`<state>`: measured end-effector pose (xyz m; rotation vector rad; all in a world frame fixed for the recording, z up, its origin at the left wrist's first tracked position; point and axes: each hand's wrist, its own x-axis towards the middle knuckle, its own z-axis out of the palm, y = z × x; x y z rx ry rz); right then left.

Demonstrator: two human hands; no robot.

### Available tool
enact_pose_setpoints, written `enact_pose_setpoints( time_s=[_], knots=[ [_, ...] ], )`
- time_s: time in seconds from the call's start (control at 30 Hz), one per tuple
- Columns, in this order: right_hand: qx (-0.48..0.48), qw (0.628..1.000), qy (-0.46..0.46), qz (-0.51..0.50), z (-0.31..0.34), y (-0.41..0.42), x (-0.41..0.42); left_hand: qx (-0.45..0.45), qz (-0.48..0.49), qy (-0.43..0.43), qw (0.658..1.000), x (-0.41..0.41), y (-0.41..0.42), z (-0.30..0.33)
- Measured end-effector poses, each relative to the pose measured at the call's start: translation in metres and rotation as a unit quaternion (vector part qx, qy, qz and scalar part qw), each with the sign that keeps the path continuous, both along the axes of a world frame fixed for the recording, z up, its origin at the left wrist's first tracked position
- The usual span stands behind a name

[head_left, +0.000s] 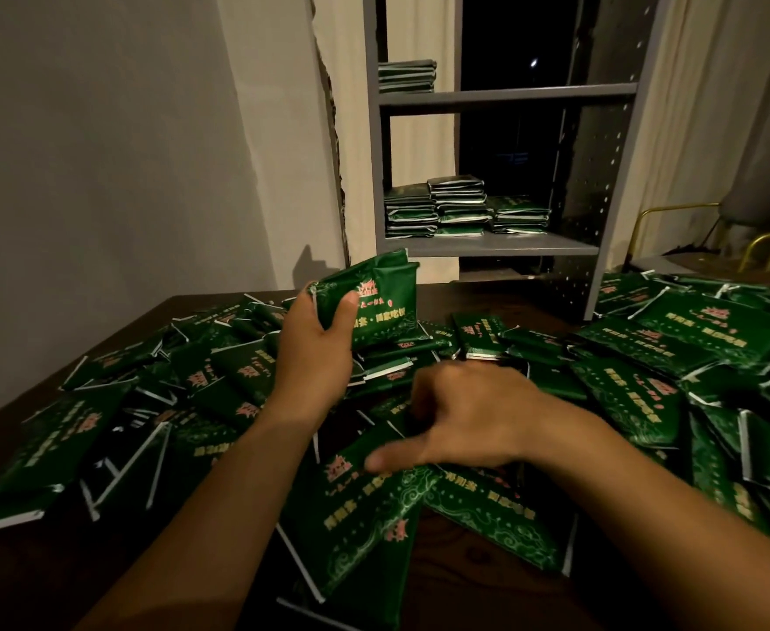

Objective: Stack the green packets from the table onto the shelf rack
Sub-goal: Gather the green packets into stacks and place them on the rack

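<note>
Several green packets (638,348) with gold and pink print lie heaped over the dark wooden table (478,580). My left hand (315,352) grips a small bunch of green packets (374,302), held upright above the pile. My right hand (460,421) reaches down into the heap, thumb stretched left and fingers curled onto a packet (392,430); whether it grips that packet is unclear. Behind the table stands the grey shelf rack (501,250). Its lower shelf carries three stacks of packets (458,211), and the shelf above holds one small stack (406,76).
A pale wall (101,152) runs along the left and a curtain (711,107) hangs at the right. A gold metal chair frame (674,216) stands behind the table's right end. The rack's right upright (620,175) is perforated.
</note>
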<state>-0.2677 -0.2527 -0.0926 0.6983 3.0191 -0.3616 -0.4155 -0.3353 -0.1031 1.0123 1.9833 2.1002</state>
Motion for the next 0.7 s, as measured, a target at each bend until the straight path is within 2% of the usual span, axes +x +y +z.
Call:
enact_pose_setpoints(
  time_s=[0.07, 0.2, 0.3, 0.37, 0.43, 0.57, 0.7],
  knots=[
    [0.010, 1.000, -0.005, 0.020, -0.003, -0.011, -0.005, -0.001, 0.002, -0.007, 1.000, -0.001, 0.001, 0.000],
    [-0.089, 0.996, 0.016, -0.027, 0.000, -0.006, -0.010, -0.004, 0.016, -0.021, 1.000, -0.003, 0.000, 0.000],
    [-0.012, 0.993, 0.058, -0.106, -0.001, 0.016, -0.008, -0.001, 0.016, -0.025, 1.000, -0.003, 0.000, 0.001],
    [0.051, 0.987, 0.028, -0.153, -0.006, 0.027, -0.007, -0.008, 0.010, -0.024, 1.000, -0.003, 0.001, -0.001],
    [0.065, 0.981, -0.014, -0.180, -0.010, 0.030, -0.005, -0.017, 0.007, -0.025, 1.000, -0.002, 0.002, -0.003],
    [0.035, 0.983, -0.038, -0.178, -0.009, 0.027, -0.007, -0.029, 0.009, -0.022, 0.999, -0.003, 0.003, -0.005],
    [-0.060, 0.980, 0.054, -0.183, -0.008, 0.029, -0.009, -0.036, 0.014, -0.025, 0.999, -0.004, 0.003, -0.007]
  ],
)
